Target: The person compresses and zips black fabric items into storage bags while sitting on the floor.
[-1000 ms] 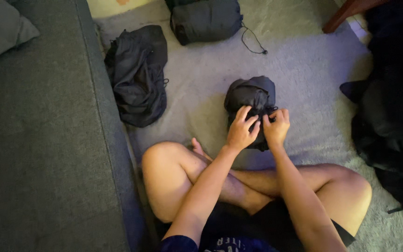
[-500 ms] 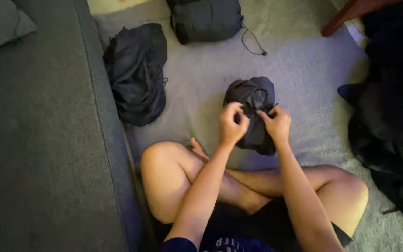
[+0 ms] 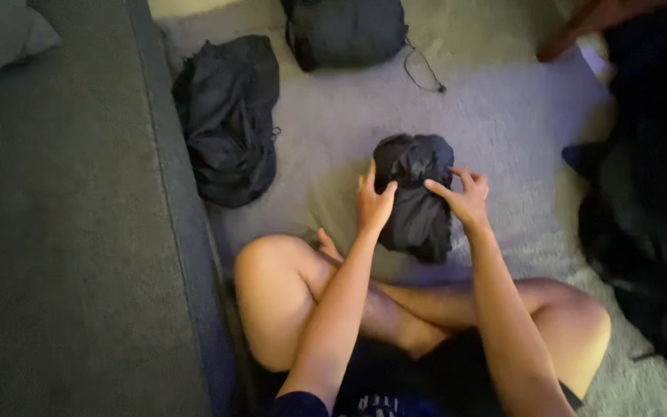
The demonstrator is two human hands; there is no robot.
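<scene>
Black fabric, bunched into a compact bundle, lies on the pale grey carpet just ahead of the person's crossed legs, and both hands are on it. Compared with half a second ago, the hands have drawn apart: then they were pinched close together at the bundle's near top edge, knuckles almost touching, whereas now the left hand lies along the bundle's left flank with its fingers straight and close together, thumb tip resting on the cloth, and the right hand sits at the right flank, its fingers spread and curled lightly, index reaching inward over the top. Neither hand looks clamped; both seem to press and smooth rather than grip. The bundle itself looks a little longer toward the knees than before and sits between the two palms, which suggests, as a judgement, that the tucking at the top is finished and the shaping of the sides is in hand. Beyond the left fingertips, well apart, a second crumpled black garment lies against the edge of the grey sofa; past the fingertips ahead, a dark stuffed bag with a thin cord rests on the carpet. Right of the right hand lies a dark heap of cloth.
</scene>
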